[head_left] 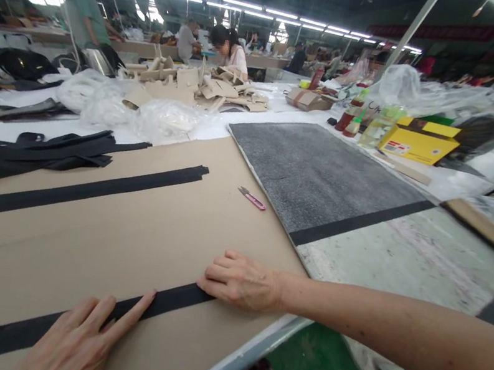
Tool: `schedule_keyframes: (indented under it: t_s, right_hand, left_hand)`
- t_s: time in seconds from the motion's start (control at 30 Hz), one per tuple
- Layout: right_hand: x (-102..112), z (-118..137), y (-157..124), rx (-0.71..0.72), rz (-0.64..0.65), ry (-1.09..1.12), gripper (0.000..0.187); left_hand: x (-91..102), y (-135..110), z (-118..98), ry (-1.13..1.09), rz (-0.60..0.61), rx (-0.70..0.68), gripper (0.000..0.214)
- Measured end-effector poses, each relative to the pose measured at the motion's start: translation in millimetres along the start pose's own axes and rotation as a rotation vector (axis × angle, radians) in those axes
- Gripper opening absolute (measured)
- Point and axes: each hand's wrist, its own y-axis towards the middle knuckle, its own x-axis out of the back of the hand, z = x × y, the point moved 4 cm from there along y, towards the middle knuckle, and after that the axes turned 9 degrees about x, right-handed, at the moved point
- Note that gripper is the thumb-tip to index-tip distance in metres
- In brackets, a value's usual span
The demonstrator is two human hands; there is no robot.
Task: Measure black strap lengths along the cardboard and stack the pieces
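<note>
A long black strip (175, 301) of flat material runs slantwise over the brown sheet (165, 222) close in front of me. My left hand (77, 333) lies on this strip, fingers stretched out and the index finger pressing along it. At the strip's right end, my right hand (242, 282) has its fingers curled and pinched together on the material; its fingertips are partly hidden. Farther back lies another black strip (75, 191), flat. Pink-handled thread snips (253, 198) rest beyond my right hand, untouched.
A dark grey sheet (320, 172) with a black band lies to the right. Black strips (34, 152) are heaped at left. Behind are clear plastic bags (145, 111), beige cut pieces (197, 85), bottles (353, 114) and a yellow box (420, 141). The table edge (241, 361) runs beside me.
</note>
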Motion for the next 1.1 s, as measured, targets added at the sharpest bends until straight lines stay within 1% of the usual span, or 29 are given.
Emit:
schedule_keyframes:
  t_s: [0.07, 0.17, 0.23, 0.3, 0.37, 0.57, 0.73, 0.83, 0.97, 1.1]
  right_hand:
    - [0.3, -0.7, -1.9, -0.011, -0.005, 0.007, 0.021]
    - [-0.3, -0.7, -1.4, -0.016, -0.008, 0.006, 0.021]
    - [-1.2, -0.5, -0.3, -0.016, -0.003, 0.002, 0.019]
    - [-2.0, -0.6, 0.2, -0.015, 0.006, -0.002, 0.018]
    - [-2.0, -1.0, -0.6, -0.008, 0.012, -0.003, 0.019]
    - [1.4, -3.2, -12.3, -0.002, 0.023, 0.001, 0.023]
    - [5.3, -3.8, -26.1, -0.008, 0.038, -0.009, 0.022]
    - [7.9, -4.3, -34.5, -0.013, 0.045, -0.017, 0.023]
    - [9.2, -5.5, -46.3, -0.041, 0.049, -0.014, 0.023]
    - [8.6, -6.2, -54.8, -0.073, 0.038, -0.002, 0.023]
  left_hand:
    - [2.7, -0.1, 0.1, 0.003, -0.056, 0.019, 0.076]
    - [13.2, 2.5, -4.6, -0.016, -0.215, 0.09, 0.061]
    - [19.2, 7.0, -14.4, -0.093, -0.303, 0.044, 0.056]
    - [21.4, 13.1, -25.8, -0.199, -0.33, -0.063, 0.054]
    - [20.4, 19.3, -33.2, -0.269, -0.311, -0.132, 0.053]
    - [14.1, 27.9, -35.0, -0.292, -0.192, -0.165, 0.062]
    - [9.4, 32.1, -39.5, -0.215, -0.121, -0.139, 0.074]
    - [8.7, 35.7, -44.6, -0.161, -0.098, -0.116, 0.078]
    - [9.4, 39.1, -50.1, -0.129, -0.078, -0.115, 0.083]
    - [8.8, 39.3, -50.3, -0.098, -0.058, -0.1, 0.083]
